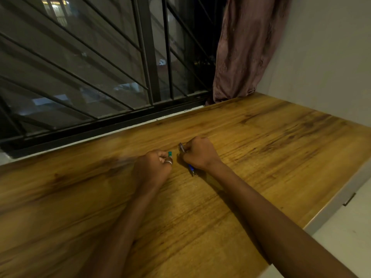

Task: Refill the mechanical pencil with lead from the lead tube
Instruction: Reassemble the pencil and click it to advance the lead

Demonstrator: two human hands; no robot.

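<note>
In the head view, both your hands rest mid-desk (261, 157), just apart from each other. Your right hand (198, 154) is curled round the pencil (191, 169), which runs through the fist: the blue end pokes out on the near side and the clip end sticks out on the far side, pointing up and left. Your left hand (154, 166), with a ring (169, 162) on one finger, pinches a small thing whose green end shows above the fingers; I take it to be the tube (170, 153), just left of the pencil's far end. Whether the tube is uncapped, or the pencil's top is off, is too small to tell. By my reading you are at the step of bringing the tube to the pencil, with no lead in yet. The next move calls for an open pencil top and an open tube, lined up mouth to mouth, then a gentle tilt so one lead slides in without snapping.
</note>
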